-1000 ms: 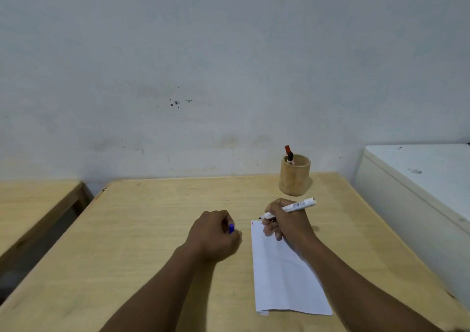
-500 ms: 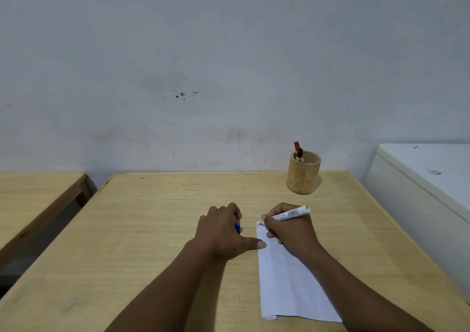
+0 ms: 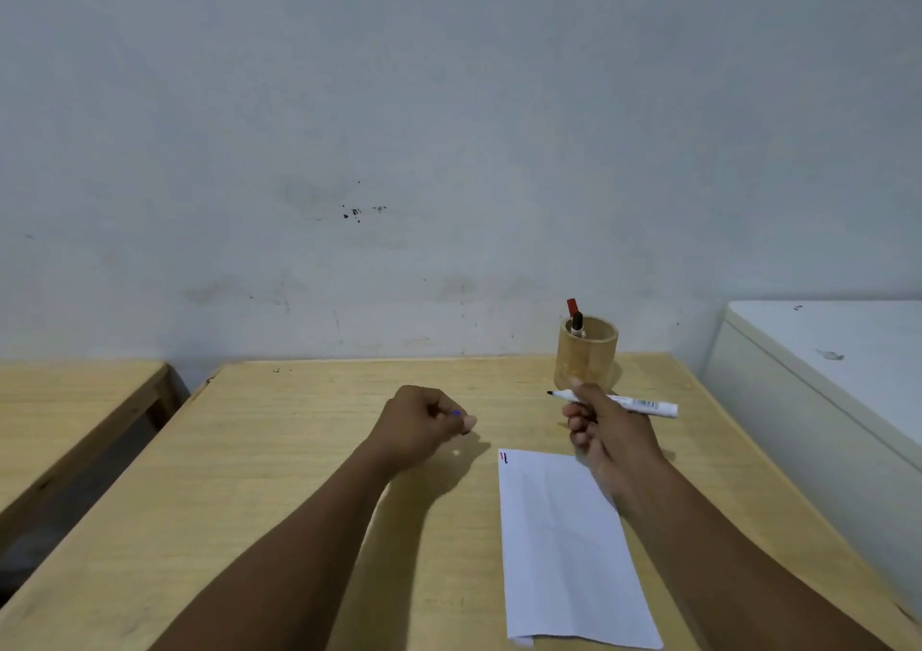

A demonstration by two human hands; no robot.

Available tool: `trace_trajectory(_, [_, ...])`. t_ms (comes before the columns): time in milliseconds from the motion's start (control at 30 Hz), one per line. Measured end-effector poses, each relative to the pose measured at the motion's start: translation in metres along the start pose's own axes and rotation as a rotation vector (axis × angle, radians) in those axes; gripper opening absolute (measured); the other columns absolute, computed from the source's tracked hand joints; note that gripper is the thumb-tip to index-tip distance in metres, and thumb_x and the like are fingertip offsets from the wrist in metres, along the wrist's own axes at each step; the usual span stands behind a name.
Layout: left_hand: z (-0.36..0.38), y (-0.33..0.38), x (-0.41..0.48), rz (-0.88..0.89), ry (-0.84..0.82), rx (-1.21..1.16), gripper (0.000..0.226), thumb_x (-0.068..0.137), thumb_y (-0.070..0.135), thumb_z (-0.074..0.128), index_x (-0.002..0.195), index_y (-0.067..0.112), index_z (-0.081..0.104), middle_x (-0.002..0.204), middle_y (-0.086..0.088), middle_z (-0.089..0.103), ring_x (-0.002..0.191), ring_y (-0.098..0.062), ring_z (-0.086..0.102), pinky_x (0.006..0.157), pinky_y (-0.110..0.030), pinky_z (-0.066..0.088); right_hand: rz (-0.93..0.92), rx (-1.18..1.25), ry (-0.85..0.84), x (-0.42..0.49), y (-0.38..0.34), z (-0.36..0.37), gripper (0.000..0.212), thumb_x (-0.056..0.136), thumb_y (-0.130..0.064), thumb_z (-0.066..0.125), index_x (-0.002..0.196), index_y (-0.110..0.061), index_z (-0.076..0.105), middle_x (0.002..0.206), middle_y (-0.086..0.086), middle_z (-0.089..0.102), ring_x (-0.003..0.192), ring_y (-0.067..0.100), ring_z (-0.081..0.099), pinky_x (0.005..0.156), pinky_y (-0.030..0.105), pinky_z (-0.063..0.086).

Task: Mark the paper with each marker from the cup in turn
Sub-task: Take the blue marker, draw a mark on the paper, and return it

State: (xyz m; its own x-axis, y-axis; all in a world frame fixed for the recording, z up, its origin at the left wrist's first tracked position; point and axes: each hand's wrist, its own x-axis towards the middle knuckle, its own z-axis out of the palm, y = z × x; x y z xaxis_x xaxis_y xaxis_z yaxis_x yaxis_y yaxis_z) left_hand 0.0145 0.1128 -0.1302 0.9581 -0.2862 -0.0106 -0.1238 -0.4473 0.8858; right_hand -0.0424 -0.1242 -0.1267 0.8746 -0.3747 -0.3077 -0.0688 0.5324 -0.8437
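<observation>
Fingers: right hand (image 3: 606, 438) pinches the uncapped marker (image 3: 631, 403) partway along its barrel; left hand (image 3: 424, 423) is curled into a fist around a small blue cap (image 3: 455, 413), only a sliver of it showing.
Marker axis: close to level, dark tip pointing left toward the fist, tail to the right.
Key relation: the cap lies left of the tip, roughly along the barrel's own line, with bare table (image 3: 299, 451) between them.
Paper (image 3: 564, 550): flat under the right forearm, one red and one blue stroke (image 3: 504, 457) at its top-left corner.
Cup (image 3: 587, 353): just behind the right hand, two markers (image 3: 575, 317) standing inside.
Likely next: recapping, so tip and cap must meet.
</observation>
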Motion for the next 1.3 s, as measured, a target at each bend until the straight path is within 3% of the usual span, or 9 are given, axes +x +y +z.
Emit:
trace_trajectory(233, [0.017, 0.073, 0.03, -0.069, -0.058, -0.562, 0.024, 0.087, 0.035, 0.078, 0.094, 0.012, 0.077, 0.077, 0.001, 0.071, 0.072, -0.016, 0.069, 0.072, -0.028, 0.046, -0.04, -0.019, -0.249, -0.005, -0.062, 0.007, 0.016, 0.094, -0.013, 0.058, 0.097, 0.0, 0.067, 0.064, 0.01, 0.07, 0.045, 0.012, 0.062, 0.044, 0.02, 0.044])
trace_trajectory(533, [0.058, 0.108, 0.063, -0.08, -0.159, -0.721, 0.022, 0.087, 0.034, 0.078, 0.093, 0.013, 0.077, 0.075, 0.001, 0.07, 0.069, -0.016, 0.068, 0.07, -0.03, 0.047, -0.19, -0.079, -0.271, 0.013, -0.089, 0.015, 0.015, 0.094, -0.013, 0.062, 0.1, 0.0, 0.068, 0.07, 0.015, 0.071, 0.05, 0.016, 0.066, 0.055, 0.027, 0.043])
trace_trajectory(667, [0.071, 0.112, 0.074, -0.067, -0.147, -0.707, 0.018, 0.087, 0.031, 0.078, 0.08, 0.015, 0.077, 0.07, 0.001, 0.068, 0.068, -0.016, 0.066, 0.071, -0.03, 0.046, -0.202, -0.117, -0.276, 0.027, -0.087, 0.013, 0.016, 0.095, -0.013, 0.064, 0.098, 0.002, 0.068, 0.069, 0.015, 0.072, 0.051, 0.016, 0.066, 0.052, 0.025, 0.044])
trace_trajectory(767, [0.071, 0.115, 0.081, -0.037, -0.062, -0.649, 0.021, 0.087, 0.031, 0.079, 0.073, 0.016, 0.077, 0.069, -0.001, 0.067, 0.07, -0.018, 0.066, 0.07, -0.03, 0.047, -0.164, -0.13, -0.294, 0.036, -0.09, 0.015, 0.023, 0.096, -0.022, 0.067, 0.1, 0.001, 0.07, 0.069, 0.011, 0.073, 0.051, 0.014, 0.064, 0.049, 0.023, 0.043])
trace_trajectory(833, [0.07, 0.12, 0.087, 0.017, 0.027, -0.589, 0.02, 0.087, 0.032, 0.079, 0.075, 0.016, 0.078, 0.07, -0.001, 0.068, 0.07, -0.018, 0.066, 0.07, -0.03, 0.048, -0.111, -0.229, -0.287, 0.039, -0.099, 0.017, 0.042, 0.093, -0.042, 0.069, 0.104, -0.002, 0.07, 0.067, 0.008, 0.072, 0.048, 0.014, 0.06, 0.045, 0.023, 0.04])
trace_trajectory(933, [0.066, 0.134, 0.098, 0.133, 0.154, -0.455, 0.019, 0.088, 0.033, 0.079, 0.08, 0.015, 0.08, 0.072, -0.002, 0.071, 0.069, -0.015, 0.067, 0.068, -0.029, 0.051, -0.059, -0.388, -0.091, 0.052, -0.116, 0.01, 0.074, 0.083, -0.075, 0.059, 0.105, -0.004, 0.066, 0.064, 0.011, 0.07, 0.042, 0.015, 0.049, 0.038, 0.02, 0.031])
trace_trajectory(1033, [0.062, 0.145, 0.114, 0.24, 0.243, -0.267, 0.02, 0.087, 0.034, 0.079, 0.081, 0.014, 0.081, 0.071, -0.001, 0.073, 0.067, -0.014, 0.065, 0.069, -0.028, 0.052, -0.093, -0.408, 0.113, 0.068, -0.127, -0.014, 0.073, 0.094, -0.069, 0.046, 0.115, -0.001, 0.061, 0.07, 0.017, 0.068, 0.042, 0.016, 0.043, 0.035, 0.02, 0.027])
trace_trajectory(1167, [0.066, 0.148, 0.127, 0.349, 0.23, 0.075, 0.022, 0.087, 0.035, 0.079, 0.085, 0.013, 0.082, 0.066, 0.003, 0.07, 0.059, -0.011, 0.057, 0.057, -0.022, 0.042, -0.118, -0.451, 0.146, 0.074, -0.13, -0.039, 0.054, 0.1, -0.057, 0.048, 0.11, -0.004, 0.058, 0.073, 0.016, 0.066, 0.044, 0.018, 0.045, 0.035, 0.02, 0.029])
trace_trajectory(1300, [0.078, 0.15, 0.13, 0.4, 0.215, 0.215, 0.022, 0.089, 0.032, 0.077, 0.087, 0.011, 0.081, 0.059, 0.01, 0.062, 0.054, -0.004, 0.053, 0.053, -0.017, 0.036, -0.118, -0.479, 0.139, 0.076, -0.127, -0.048, 0.044, 0.1, -0.052, 0.052, 0.098, -0.008, 0.058, 0.071, 0.015, 0.066, 0.041, 0.018, 0.047, 0.038, 0.021, 0.03])
